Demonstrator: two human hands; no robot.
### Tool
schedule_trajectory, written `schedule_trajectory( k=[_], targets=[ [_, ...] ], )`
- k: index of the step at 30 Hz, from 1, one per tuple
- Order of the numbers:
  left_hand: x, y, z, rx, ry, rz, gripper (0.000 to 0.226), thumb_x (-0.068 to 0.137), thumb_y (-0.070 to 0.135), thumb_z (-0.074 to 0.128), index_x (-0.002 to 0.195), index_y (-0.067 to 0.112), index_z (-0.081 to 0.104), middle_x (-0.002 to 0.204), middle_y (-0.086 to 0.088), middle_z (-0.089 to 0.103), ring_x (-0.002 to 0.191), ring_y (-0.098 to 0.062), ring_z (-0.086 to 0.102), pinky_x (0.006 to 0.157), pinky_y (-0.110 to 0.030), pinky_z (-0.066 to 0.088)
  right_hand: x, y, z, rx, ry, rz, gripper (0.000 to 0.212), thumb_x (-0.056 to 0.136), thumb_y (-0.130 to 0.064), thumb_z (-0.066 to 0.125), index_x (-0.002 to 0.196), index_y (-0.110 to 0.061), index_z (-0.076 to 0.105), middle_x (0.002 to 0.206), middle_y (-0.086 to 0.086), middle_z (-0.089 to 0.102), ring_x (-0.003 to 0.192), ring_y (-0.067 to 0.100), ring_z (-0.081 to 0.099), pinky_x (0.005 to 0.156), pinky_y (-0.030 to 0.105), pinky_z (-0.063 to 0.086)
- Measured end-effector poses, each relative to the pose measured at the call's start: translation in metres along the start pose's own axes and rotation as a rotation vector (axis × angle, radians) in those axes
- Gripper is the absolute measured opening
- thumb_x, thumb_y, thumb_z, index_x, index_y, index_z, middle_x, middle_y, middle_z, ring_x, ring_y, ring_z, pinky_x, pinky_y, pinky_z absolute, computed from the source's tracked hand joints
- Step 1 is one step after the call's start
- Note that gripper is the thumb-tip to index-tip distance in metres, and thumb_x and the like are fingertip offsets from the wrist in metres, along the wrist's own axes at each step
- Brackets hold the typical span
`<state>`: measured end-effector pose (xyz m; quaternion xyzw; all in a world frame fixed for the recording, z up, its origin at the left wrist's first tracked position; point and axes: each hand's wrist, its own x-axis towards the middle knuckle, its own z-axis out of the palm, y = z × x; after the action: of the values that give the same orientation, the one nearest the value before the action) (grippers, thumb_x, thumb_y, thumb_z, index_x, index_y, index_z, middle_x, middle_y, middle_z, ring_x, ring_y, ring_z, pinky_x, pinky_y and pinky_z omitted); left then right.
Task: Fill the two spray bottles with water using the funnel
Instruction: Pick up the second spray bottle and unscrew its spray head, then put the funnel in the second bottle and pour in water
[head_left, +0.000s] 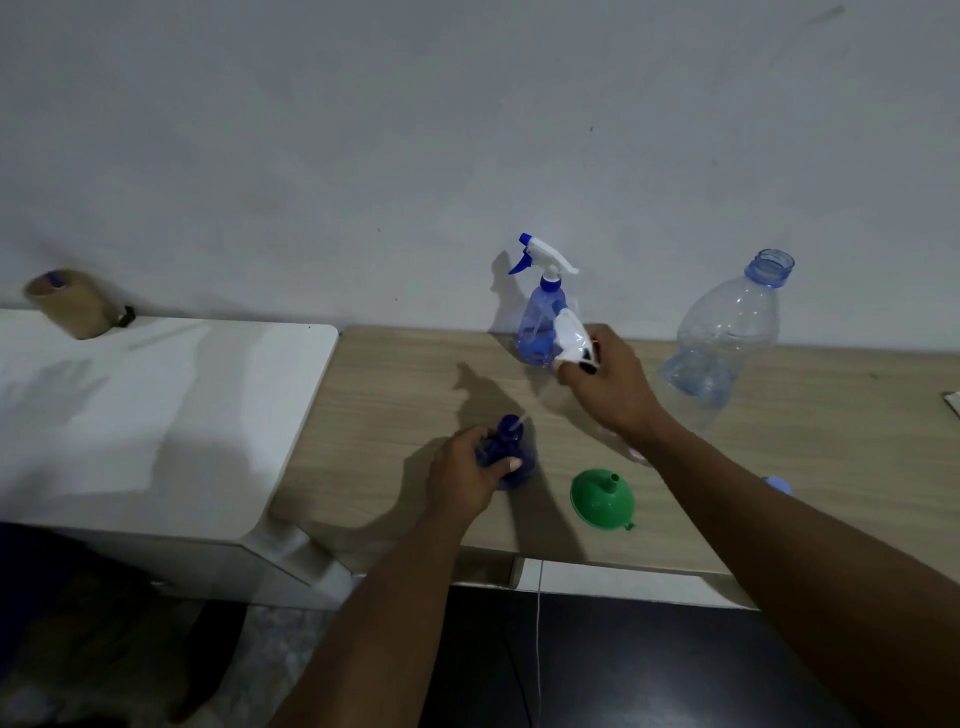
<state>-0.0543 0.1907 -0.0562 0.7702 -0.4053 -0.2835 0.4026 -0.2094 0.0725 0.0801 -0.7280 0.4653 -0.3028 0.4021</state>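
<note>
Although no water is being poured yet, the first bottle is being opened. The left hand (465, 473) is wrapped round the dark blue spray bottle (506, 457), which stands toward the front edge of the wooden table (395, 395). The right hand (613, 384) pinches the white spray head (571, 338) and holds it up toward the back edge. The head's thin tube (522, 418) appears to reach down to the bottle's mouth, so I judge the head is off the neck but not fully clear of it.

The second spray bottle (540, 322) stands at the back edge against the wall with its head on. Whether it holds any water I cannot tell. The green funnel (602, 499) lies wide end down near the front edge, just right of the held bottle, and neither hand touches it. The big clear water bottle (727, 338) stands uncapped near the back edge on the right, with what looks like water in its lower part. A blue cap (777, 486) peeks out behind the right forearm.

As I judge it, nearly everything is left: set the head aside, seat the funnel, pour, screw the head back on, then do the same for the second bottle
</note>
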Motion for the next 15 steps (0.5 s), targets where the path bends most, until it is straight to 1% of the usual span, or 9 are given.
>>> schedule_trajectory(
  k=[2,3,5,8,10,12,13,15],
  targets=[
    [0.002,-0.006,0.003,-0.051,0.008,-0.010,0.059,0.055,0.063,0.080,0.107,0.037,0.067,0.105,0.003,0.075,0.094,-0.022,0.072,0.083,-0.048,0.059,0.004,0.004,-0.010,0.019,0.063,0.062,0.034,0.084,-0.024,0.067,0.115,-0.019,0.054,0.096,0.000,0.066,0.088,0.021,0.067,0.068,0.037,0.054],
    [0.003,-0.009,0.005,-0.062,0.007,-0.013,0.060,0.054,0.064,0.079,0.106,0.039,0.066,0.105,0.003,0.075,0.093,-0.022,0.072,0.084,-0.049,0.059,0.005,0.007,-0.014,0.001,0.078,0.083,0.033,0.082,-0.027,0.066,0.112,-0.021,0.054,0.094,0.000,0.067,0.087,0.023,0.068,0.072,0.042,0.056],
    [0.005,-0.012,0.006,-0.062,-0.005,-0.004,0.058,0.055,0.064,0.079,0.106,0.041,0.063,0.103,0.003,0.075,0.092,-0.022,0.072,0.082,-0.049,0.059,0.004,0.012,-0.017,-0.008,0.095,0.121,0.033,0.078,-0.032,0.066,0.108,-0.022,0.056,0.091,-0.002,0.067,0.083,0.024,0.069,0.076,0.047,0.059],
    [0.008,-0.017,0.006,-0.081,-0.015,0.006,0.056,0.056,0.062,0.081,0.105,0.044,0.061,0.102,0.003,0.074,0.091,-0.023,0.073,0.081,-0.052,0.060,0.000,0.019,-0.014,0.088,0.183,0.182,0.038,0.072,-0.039,0.063,0.104,-0.021,0.059,0.089,0.000,0.069,0.081,0.024,0.070,0.076,0.052,0.059],
    [0.009,-0.018,0.005,-0.082,-0.016,0.004,0.053,0.056,0.062,0.082,0.102,0.047,0.061,0.101,0.004,0.075,0.090,-0.023,0.073,0.080,-0.052,0.060,-0.002,0.020,-0.011,0.126,0.246,0.172,0.036,0.072,-0.038,0.063,0.103,-0.021,0.059,0.088,0.000,0.069,0.080,0.021,0.070,0.073,0.049,0.060],
    [0.010,-0.018,0.005,-0.085,-0.013,0.000,0.048,0.055,0.062,0.082,0.097,0.053,0.061,0.099,0.004,0.075,0.089,-0.022,0.073,0.080,-0.051,0.060,-0.003,0.017,-0.009,0.144,0.310,0.130,0.033,0.078,-0.031,0.065,0.107,-0.018,0.059,0.087,-0.001,0.067,0.074,0.015,0.066,0.066,0.039,0.057],
    [0.010,-0.018,0.005,-0.093,-0.011,0.002,0.048,0.054,0.061,0.083,0.096,0.053,0.061,0.099,0.004,0.075,0.089,-0.022,0.073,0.080,-0.051,0.060,-0.001,0.016,-0.010,0.146,0.347,0.105,0.032,0.080,-0.028,0.066,0.109,-0.017,0.059,0.086,-0.001,0.065,0.071,0.012,0.062,0.062,0.033,0.054],
    [0.011,-0.020,0.007,-0.103,-0.014,0.002,0.048,0.054,0.062,0.083,0.096,0.053,0.061,0.100,0.004,0.075,0.090,-0.023,0.073,0.081,-0.051,0.060,0.002,0.012,-0.014,0.123,0.397,0.061,0.032,0.082,-0.025,0.067,0.111,-0.016,0.058,0.086,-0.003,0.062,0.068,0.005,0.057,0.059,0.022,0.047]
  ],
)
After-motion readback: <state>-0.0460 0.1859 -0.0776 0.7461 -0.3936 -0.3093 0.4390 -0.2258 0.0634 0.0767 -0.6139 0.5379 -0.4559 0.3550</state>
